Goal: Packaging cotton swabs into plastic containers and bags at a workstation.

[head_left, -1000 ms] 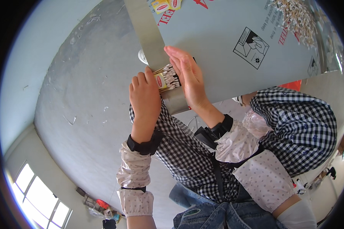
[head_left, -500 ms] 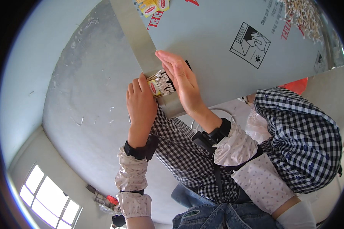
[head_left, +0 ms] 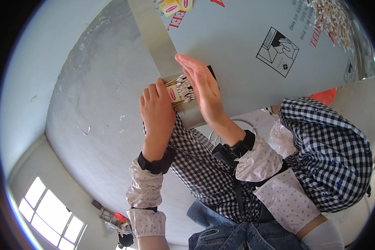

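My left hand (head_left: 156,110) grips a small yellow box (head_left: 176,95) packed with thin pale sticks (head_left: 184,87). It holds the box at the edge of a grey-blue board (head_left: 237,54). My right hand (head_left: 204,89) is flat with its fingers straight and together. Its palm rests against the right side of the sticks, hiding part of the box. Both forearms wear dotted sleeve covers over a black-and-white checked shirt.
A heap of loose pale sticks (head_left: 333,18) lies on the board at the upper right. Two small yellow boxes (head_left: 177,5) sit at the top edge. A grey strip (head_left: 154,37) runs along the board's left side. A window (head_left: 50,212) shows at the lower left.
My right hand has gone from fingering the box to lying flat against the sticks. Both hands and the box sit slightly lower in view.
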The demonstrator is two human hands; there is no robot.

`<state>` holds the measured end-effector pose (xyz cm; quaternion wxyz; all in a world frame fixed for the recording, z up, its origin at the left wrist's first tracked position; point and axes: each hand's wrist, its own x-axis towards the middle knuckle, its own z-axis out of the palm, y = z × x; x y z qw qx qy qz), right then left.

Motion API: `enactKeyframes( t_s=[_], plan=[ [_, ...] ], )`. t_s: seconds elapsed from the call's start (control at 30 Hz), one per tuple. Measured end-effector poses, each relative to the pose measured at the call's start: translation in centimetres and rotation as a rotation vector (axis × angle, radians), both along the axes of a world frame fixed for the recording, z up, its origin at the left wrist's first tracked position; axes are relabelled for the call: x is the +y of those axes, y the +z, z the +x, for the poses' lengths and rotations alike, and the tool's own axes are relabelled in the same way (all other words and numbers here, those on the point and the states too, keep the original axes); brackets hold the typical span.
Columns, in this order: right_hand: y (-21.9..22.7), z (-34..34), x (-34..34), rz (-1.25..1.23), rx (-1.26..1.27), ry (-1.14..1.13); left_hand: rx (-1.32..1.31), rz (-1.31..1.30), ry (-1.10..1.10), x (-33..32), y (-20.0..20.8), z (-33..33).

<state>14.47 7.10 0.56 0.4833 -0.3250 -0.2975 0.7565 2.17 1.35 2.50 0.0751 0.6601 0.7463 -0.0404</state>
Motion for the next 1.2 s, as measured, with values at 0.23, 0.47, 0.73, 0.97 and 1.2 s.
enactKeyframes(
  t_s=[0.23,0.47,0.73,0.97,1.2],
  plan=[
    [0.2,-0.1,0.0,0.034,-0.032,0.015,-0.021,0.036,-0.002,-0.1,0.0,0.0],
    [0.5,0.0,0.0,0.075,-0.116,0.066,0.014,0.021,0.042,0.1,-0.2,0.6],
    [0.8,-0.4,-0.1,0.14,-0.177,0.094,0.128,0.09,0.002,0.2,-0.7,1.0],
    [0.5,-0.1,0.1,0.109,-0.167,0.125,0.031,0.084,-0.009,0.1,0.3,0.0],
    [0.5,-0.3,0.1,0.099,-0.134,0.059,-0.119,0.025,0.04,-1.0,1.4,-3.2]
  ],
)
